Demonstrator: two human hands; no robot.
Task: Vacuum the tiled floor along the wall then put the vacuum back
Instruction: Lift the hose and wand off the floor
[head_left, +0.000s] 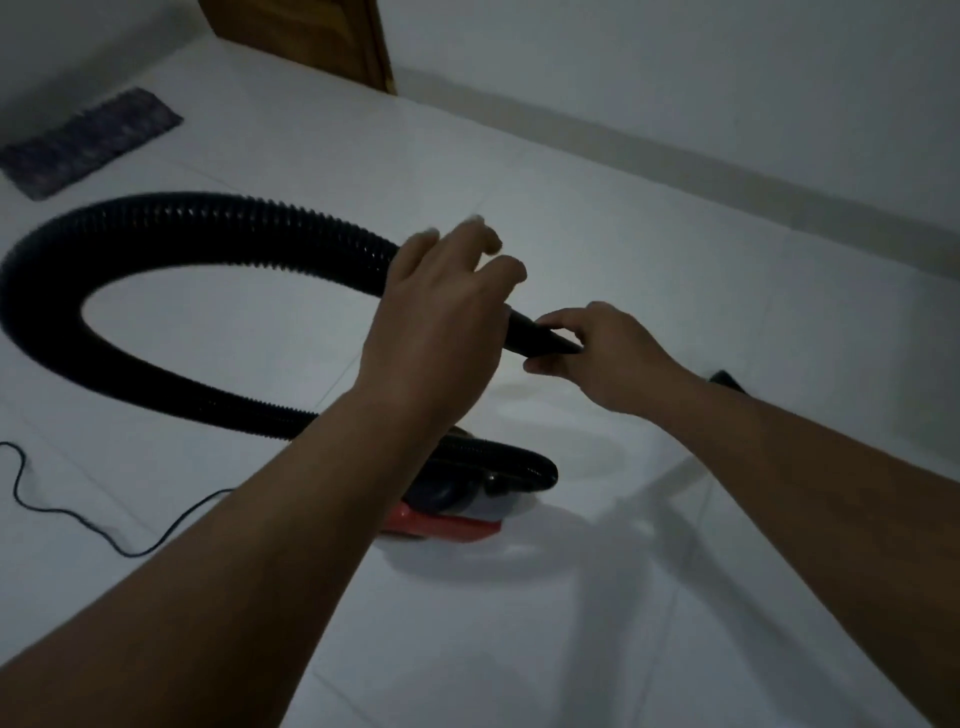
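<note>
A small red and black vacuum (457, 512) sits on the white tiled floor (649, 597) below my arms. Its black ribbed hose (171, 215) loops out to the left and back up to a smooth black nozzle end (535, 335). My right hand (608, 356) pinches that nozzle end with the fingertips. My left hand (441, 317) hovers over the hose where it meets the nozzle, fingers spread and blurred; whether it touches the hose is unclear.
The white wall (727, 104) with its skirting runs across the upper right. A wooden door frame (332, 41) stands at the top. A dark mat (88, 140) lies at upper left. The thin black power cord (78, 514) trails over the floor at left.
</note>
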